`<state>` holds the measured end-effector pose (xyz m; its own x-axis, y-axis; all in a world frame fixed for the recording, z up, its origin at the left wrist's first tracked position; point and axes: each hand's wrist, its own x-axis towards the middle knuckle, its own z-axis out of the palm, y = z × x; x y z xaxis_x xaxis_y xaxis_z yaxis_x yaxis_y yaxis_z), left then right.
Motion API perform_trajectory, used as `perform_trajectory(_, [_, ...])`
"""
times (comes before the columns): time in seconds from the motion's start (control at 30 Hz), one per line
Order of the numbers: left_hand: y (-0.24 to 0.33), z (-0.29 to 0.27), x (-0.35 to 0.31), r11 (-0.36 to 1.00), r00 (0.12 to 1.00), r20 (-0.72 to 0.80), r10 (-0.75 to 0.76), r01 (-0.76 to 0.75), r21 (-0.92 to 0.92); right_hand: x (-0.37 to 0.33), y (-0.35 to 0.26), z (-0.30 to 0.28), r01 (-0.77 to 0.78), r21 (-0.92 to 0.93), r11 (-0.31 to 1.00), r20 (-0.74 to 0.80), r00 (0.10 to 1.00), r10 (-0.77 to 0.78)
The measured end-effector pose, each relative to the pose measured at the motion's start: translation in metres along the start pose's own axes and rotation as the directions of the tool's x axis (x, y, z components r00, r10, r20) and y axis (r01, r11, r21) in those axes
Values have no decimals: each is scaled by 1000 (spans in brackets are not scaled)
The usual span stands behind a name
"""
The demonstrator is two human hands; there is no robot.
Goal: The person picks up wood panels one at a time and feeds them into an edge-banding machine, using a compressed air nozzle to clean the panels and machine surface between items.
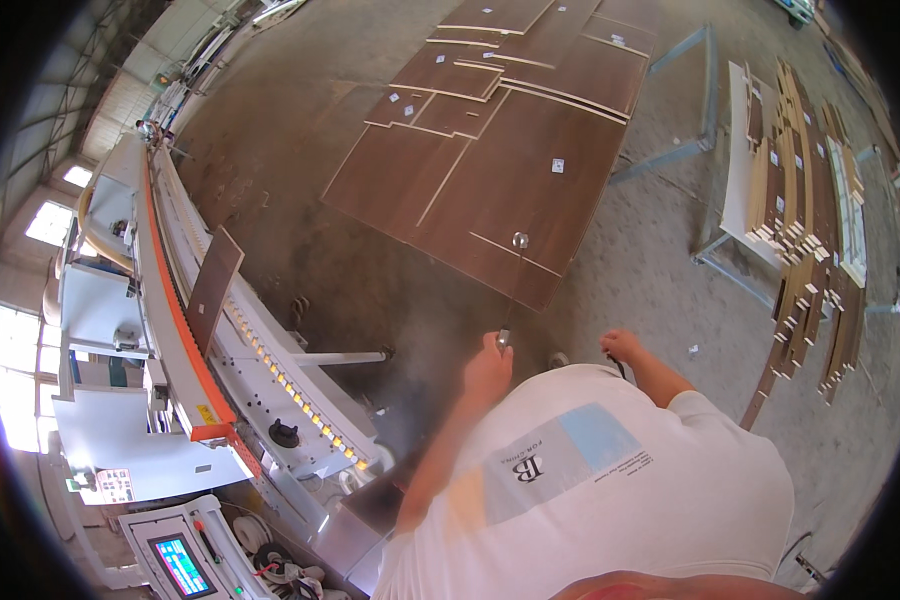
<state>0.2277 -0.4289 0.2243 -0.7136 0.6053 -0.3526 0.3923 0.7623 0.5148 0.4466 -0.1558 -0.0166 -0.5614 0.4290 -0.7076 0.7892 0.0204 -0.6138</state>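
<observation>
My left hand [488, 368] is closed around the silver end of a thin rod-like tool [514, 290]. A thin dark line runs forward from my fist to a shiny round knob, which appears over the near part of a dark brown panel [440, 255]. Whether it is stiff or a cord, I cannot tell. My right hand [623, 347] is held to the right, fingers curled. A short dark cord or strap [617, 366] hangs by it and seems to be gripped; its far part is hidden by my shirt.
Dark brown panels with pale edges and small labels lie stacked ahead. To the left stands a long white machine with an orange rail [170, 290], an upright brown board [214, 285] and a control screen [181, 566]. Strips [795, 170] rest on a metal frame [740, 262] at right.
</observation>
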Motion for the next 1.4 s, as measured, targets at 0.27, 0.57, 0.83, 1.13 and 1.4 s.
perform_trajectory(0.27, [-55,-14,-11,979,982,11,-190,188,76,10,30,29,-117,210,971,24,993,115])
perform_trajectory(0.57, [-195,8,-30,955,970,-8,-244,241,174,-21,-36,84,-59,14,998,40,997,58])
perform_trajectory(0.83, [-206,-24,-74,890,890,15,-456,456,-13,-36,-77,107,15,-1,1000,140,990,-15])
perform_trajectory(1.13, [-236,-1,-100,862,868,106,-485,495,-111,-15,-47,112,172,-249,953,158,978,-135])
perform_trajectory(1.4, [-222,-31,-134,930,905,281,-319,355,-89,1,-105,103,64,91,994,-5,998,-63])
